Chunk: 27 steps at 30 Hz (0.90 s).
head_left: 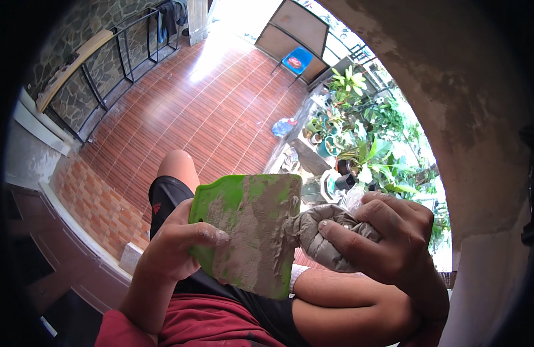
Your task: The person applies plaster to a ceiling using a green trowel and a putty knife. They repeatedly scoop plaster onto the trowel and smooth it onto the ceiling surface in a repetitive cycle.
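Note:
My left hand [177, 243] grips a flat green plastic board [223, 188] by its left side, thumb on top. Grey-brown paste [258, 231] is smeared over most of its face, thickest toward the right edge. In my right hand [388, 237] is a bunched plastic bag [330, 237] full of the same grey paste, fingers wrapped round it. The bag's narrow left end touches the board's right edge, where a lump of paste shows. Both things are held above my lap.
Beneath lies a red-brown tiled floor [215, 110]. A blue chair [297, 59] stands at the far side, and potted plants [365, 153] line the right. At the left are a metal-framed bench [93, 81] and a stone wall. A plastered wall [475, 115] rises close on the right.

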Motion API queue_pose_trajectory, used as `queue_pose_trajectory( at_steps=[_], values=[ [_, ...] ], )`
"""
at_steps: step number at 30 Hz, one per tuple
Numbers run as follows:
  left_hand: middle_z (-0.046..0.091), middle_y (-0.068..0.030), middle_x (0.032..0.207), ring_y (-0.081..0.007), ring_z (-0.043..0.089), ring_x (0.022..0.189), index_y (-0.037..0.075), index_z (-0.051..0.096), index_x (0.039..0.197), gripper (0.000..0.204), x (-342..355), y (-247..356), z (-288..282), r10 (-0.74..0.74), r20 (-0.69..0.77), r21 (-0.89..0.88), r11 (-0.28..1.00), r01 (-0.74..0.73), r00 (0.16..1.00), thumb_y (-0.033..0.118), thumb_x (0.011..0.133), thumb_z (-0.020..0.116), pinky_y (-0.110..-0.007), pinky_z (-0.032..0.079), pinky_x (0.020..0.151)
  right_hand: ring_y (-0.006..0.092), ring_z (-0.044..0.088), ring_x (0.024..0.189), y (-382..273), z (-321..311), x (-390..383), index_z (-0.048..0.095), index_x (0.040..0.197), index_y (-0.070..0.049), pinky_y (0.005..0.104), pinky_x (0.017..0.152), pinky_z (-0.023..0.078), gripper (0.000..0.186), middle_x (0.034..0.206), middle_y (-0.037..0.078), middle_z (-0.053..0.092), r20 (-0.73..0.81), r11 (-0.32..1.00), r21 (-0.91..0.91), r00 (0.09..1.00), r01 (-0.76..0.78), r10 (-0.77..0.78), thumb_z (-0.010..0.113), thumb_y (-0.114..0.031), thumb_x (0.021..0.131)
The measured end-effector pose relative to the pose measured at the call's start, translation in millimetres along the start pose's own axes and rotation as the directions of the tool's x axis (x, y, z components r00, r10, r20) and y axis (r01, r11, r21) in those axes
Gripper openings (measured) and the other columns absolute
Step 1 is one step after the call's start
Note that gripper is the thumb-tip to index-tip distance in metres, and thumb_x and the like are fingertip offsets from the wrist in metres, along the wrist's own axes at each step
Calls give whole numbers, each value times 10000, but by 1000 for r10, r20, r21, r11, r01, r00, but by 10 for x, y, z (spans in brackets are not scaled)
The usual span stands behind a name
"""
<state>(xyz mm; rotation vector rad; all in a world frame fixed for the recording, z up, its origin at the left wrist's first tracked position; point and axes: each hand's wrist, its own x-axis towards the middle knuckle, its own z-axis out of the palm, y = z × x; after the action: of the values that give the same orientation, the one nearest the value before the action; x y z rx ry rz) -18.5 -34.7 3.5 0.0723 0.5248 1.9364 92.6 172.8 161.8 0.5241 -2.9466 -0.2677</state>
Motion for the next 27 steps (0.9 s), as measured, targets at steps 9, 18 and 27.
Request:
queue_pose_trajectory(
  at_steps=[9,18,27],
  values=[
    [600,-193,1147,-262,642,1028,-77,400,1299,559,46,-87,-84,-20,65,-101,995,26,998,50,780,564,-381,545,867,181,621,568,134,107,-45,693,902,-115,285,463,478,342,658,37,565,-107,990,88,987,-114,123,847,-198,608],
    [607,-225,1029,-320,679,804,-100,448,1185,378,209,-229,-133,12,107,-290,957,20,994,82,865,529,-445,592,657,142,664,752,126,182,-87,655,949,-15,276,675,537,366,838,83,687,-111,612,736,840,-290,531,843,-51,637],
    [630,-182,1001,-300,665,823,-43,468,1188,361,404,-270,325,355,-90,-244,898,-366,931,245,970,480,-372,554,617,149,621,998,99,346,-198,555,1143,-7,305,880,518,534,1097,85,637,224,-282,958,740,-49,634,815,21,677]
  ],
)
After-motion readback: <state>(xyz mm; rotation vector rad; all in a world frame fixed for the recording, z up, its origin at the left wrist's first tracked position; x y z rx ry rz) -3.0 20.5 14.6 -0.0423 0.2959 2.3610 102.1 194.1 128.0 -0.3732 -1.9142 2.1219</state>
